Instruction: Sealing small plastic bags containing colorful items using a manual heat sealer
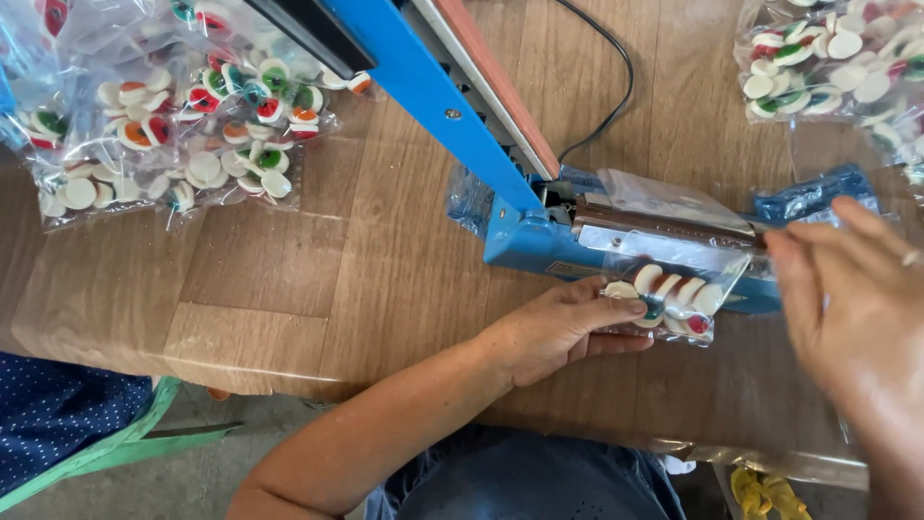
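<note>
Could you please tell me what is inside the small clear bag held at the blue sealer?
Inside the small clear bag are round white candies with red and green centres. The left hand covers its left end, so anything there is hidden.

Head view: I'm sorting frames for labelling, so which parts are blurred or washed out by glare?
Head view: the right hand is large, close and soft with blur; the left hand and the small candy bag it holds at the blue heat sealer are sharp; the clear bags of candy at upper left show pale glare; daylight is even, shadows faint.

Wood-look table (289,279), gray floor (192,472), green chair (115,448).
</note>
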